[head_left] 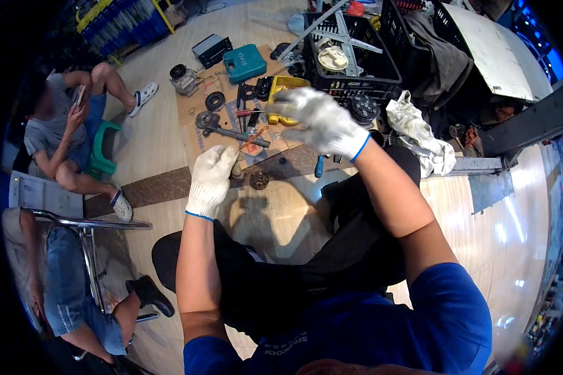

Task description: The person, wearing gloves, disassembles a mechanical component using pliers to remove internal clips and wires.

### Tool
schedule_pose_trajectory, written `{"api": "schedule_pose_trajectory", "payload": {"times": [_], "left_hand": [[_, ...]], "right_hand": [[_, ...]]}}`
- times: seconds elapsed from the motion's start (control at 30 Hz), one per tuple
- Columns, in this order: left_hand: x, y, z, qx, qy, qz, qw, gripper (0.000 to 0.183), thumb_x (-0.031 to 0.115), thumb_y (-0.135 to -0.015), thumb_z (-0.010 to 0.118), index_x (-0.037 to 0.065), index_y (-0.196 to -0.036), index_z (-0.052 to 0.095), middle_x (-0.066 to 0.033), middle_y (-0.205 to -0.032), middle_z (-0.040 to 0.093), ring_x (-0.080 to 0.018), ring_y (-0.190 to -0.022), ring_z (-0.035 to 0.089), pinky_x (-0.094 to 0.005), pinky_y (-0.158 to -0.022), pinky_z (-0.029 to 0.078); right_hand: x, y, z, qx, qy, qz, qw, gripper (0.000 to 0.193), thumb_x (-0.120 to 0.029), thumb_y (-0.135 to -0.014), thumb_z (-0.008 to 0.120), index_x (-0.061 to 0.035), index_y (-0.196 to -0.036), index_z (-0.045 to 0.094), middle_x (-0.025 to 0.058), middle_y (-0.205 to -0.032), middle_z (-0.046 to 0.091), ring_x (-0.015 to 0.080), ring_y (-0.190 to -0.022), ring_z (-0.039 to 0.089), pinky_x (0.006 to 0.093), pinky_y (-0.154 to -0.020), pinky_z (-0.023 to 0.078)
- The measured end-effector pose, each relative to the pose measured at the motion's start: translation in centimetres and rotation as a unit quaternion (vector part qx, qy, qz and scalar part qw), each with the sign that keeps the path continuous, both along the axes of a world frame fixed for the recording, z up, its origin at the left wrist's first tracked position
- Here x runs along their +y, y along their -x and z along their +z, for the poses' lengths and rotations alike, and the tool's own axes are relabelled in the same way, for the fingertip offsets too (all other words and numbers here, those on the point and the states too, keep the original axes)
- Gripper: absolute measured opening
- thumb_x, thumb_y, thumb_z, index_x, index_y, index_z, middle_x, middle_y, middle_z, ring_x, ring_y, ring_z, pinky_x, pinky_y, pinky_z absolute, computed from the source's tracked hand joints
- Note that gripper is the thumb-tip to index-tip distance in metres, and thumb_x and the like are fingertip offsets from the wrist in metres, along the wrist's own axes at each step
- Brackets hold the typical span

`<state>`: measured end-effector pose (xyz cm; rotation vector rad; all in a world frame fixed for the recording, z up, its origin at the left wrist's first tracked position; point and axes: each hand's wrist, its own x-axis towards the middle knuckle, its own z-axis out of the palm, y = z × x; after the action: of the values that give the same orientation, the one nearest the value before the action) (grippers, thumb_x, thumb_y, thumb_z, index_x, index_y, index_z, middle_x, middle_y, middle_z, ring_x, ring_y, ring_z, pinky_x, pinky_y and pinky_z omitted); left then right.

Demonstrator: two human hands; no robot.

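My left hand (213, 178), in a white knit glove, is closed around thin copper-coloured wire (256, 136) that sticks out past the fingertips. My right hand (322, 122), gloved alike, is raised with fingers stretched out and blurred by motion, the thumb apart; nothing shows in it. Behind its fingers is a yellow tray (289, 82). A hammer (241, 135) lies on a cardboard sheet (191, 115) beyond my left hand, near a red-handled screwdriver (249, 113). Close to my left hand, a small brown round metal part (259, 180) rests on the floor.
A teal tool case (245, 64), a black ring-shaped part (215, 101) and a metal machine housing (184, 80) lie farther off. A black crate (356, 81) stands at back right, near white cloth (422, 134). A blue-handled screwdriver (319, 166) lies before my knees. Two people sit at left.
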<state>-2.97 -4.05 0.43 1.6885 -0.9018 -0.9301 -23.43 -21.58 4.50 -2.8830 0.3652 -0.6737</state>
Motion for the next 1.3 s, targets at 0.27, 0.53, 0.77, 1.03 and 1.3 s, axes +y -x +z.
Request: {"api": "schedule_pose_trajectory", "payload": {"times": [0.27, 0.53, 0.77, 1.03, 1.3], "left_hand": [[-0.1, 2.1, 2.3, -0.300, -0.056, -0.025, 0.952, 0.036, 0.034, -0.095, 0.060, 0.000, -0.092, 0.067, -0.0171, -0.074, 0.063, -0.0279, -0.070, 0.061, -0.0381, -0.065, 0.047], [0.7, 2.1, 2.3, -0.377, -0.013, -0.058, 0.924, 0.029, 0.031, -0.095, 0.060, 0.003, -0.088, 0.067, -0.0224, -0.080, 0.065, -0.0422, -0.080, 0.064, -0.0474, -0.068, 0.049], [0.7, 1.9, 1.6, -0.494, 0.036, -0.168, 0.852, 0.018, 0.023, -0.088, 0.064, 0.005, -0.089, 0.069, -0.0193, -0.080, 0.066, -0.0382, -0.079, 0.064, -0.0460, -0.071, 0.050], [0.5, 2.1, 2.2, -0.585, 0.187, -0.112, 0.781, 0.017, 0.011, -0.076, 0.067, 0.005, -0.091, 0.067, -0.0126, -0.074, 0.061, -0.0351, -0.075, 0.060, -0.0447, -0.073, 0.047], [0.3, 1.9, 0.9, -0.562, 0.166, -0.086, 0.806, 0.014, 0.016, -0.085, 0.065, 0.004, -0.092, 0.067, -0.0160, -0.084, 0.065, -0.0346, -0.080, 0.063, -0.0443, -0.074, 0.049]], "right_hand": [[2.8, -2.0, -2.8, -0.087, -0.011, 0.122, 0.989, 0.028, -0.029, -0.084, 0.071, -0.0095, -0.104, 0.069, 0.0090, -0.100, 0.068, 0.0307, -0.096, 0.065, 0.0416, -0.081, 0.053], [2.9, -2.2, -3.4, -0.040, -0.059, 0.114, 0.991, 0.024, -0.029, -0.084, 0.070, -0.0070, -0.093, 0.069, 0.0127, -0.085, 0.066, 0.0338, -0.081, 0.067, 0.0430, -0.072, 0.053], [3.1, -1.7, -3.2, 0.038, -0.201, 0.114, 0.972, 0.024, -0.027, -0.087, 0.067, -0.0047, -0.094, 0.071, 0.0167, -0.085, 0.068, 0.0343, -0.082, 0.068, 0.0413, -0.073, 0.054], [1.9, -2.2, -4.5, -0.013, -0.291, 0.117, 0.949, 0.019, -0.016, -0.089, 0.060, -0.0126, -0.105, 0.070, 0.0173, -0.092, 0.067, 0.0339, -0.078, 0.064, 0.0396, -0.068, 0.050], [3.2, -2.4, -2.7, 0.027, -0.277, 0.007, 0.960, 0.020, -0.021, -0.091, 0.062, -0.0069, -0.102, 0.071, 0.0172, -0.092, 0.068, 0.0323, -0.080, 0.066, 0.0391, -0.071, 0.051]]}}
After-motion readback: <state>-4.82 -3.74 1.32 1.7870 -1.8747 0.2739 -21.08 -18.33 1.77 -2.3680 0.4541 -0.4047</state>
